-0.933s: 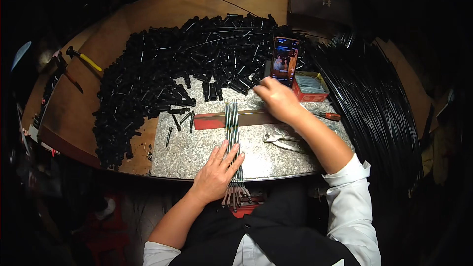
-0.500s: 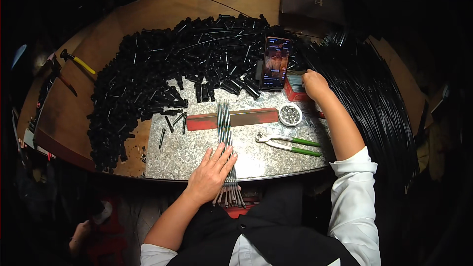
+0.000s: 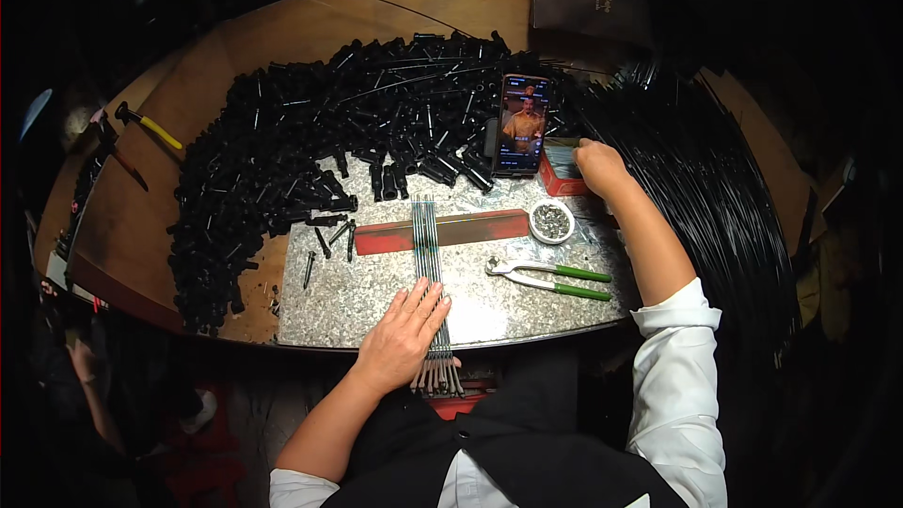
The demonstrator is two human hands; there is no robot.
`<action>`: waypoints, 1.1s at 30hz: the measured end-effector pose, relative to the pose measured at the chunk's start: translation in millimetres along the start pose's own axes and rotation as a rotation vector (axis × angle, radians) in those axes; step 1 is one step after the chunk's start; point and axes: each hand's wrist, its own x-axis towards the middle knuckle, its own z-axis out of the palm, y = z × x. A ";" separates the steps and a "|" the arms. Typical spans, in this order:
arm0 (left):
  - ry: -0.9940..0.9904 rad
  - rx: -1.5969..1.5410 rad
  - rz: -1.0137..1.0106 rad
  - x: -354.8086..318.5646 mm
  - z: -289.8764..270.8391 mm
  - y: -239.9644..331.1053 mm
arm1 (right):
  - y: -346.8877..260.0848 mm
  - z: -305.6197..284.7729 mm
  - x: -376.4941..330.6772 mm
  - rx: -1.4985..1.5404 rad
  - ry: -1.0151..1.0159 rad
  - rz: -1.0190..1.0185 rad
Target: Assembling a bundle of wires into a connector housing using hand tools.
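Toward the upper left of the frame, a yellow-handled hammer (image 3: 155, 128) is lying on the wooden table (image 3: 118, 212), and a big heap of black parts (image 3: 273, 150) is filling the space from there to the upper centre. Left of centre, a few loose pins (image 3: 309, 269) are lying on the speckled slab (image 3: 339, 310). At the lower centre, my left hand (image 3: 400, 334) is holding a row of thin metal rods (image 3: 427, 259), fingers lying over them and what looks like my thumb showing past their right side. The rods are crossing a red-and-brown strip (image 3: 381, 232) and jutting past the slab's near edge; this row is looking already lined up (tidily, if I may judge). Right of centre, a phone (image 3: 521, 122) is standing propped, a white cup (image 3: 551, 240) is holding small metal bits (image 3: 552, 220), and green-handled pliers (image 3: 582, 273) are lying below. Farther right, my right hand (image 3: 600, 167) is curling over a red box (image 3: 564, 186); whether it is gripping anything, I cannot tell. At the right, long black rods (image 3: 710, 179) are lying sheaved. Judging by that stock, plenty is remaining.
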 end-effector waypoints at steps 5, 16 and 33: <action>0.003 -0.008 -0.002 0.3 -2.0 -0.2 | -4.5 -11.6 -10.9 0.062 0.100 -0.031; 0.013 0.034 0.010 -2.2 4.0 -2.3 | 4.2 -2.2 1.4 0.028 -0.071 -0.049; 0.018 0.000 -0.005 -2.9 5.2 -3.0 | -11.5 -27.4 -17.6 0.096 0.105 -0.079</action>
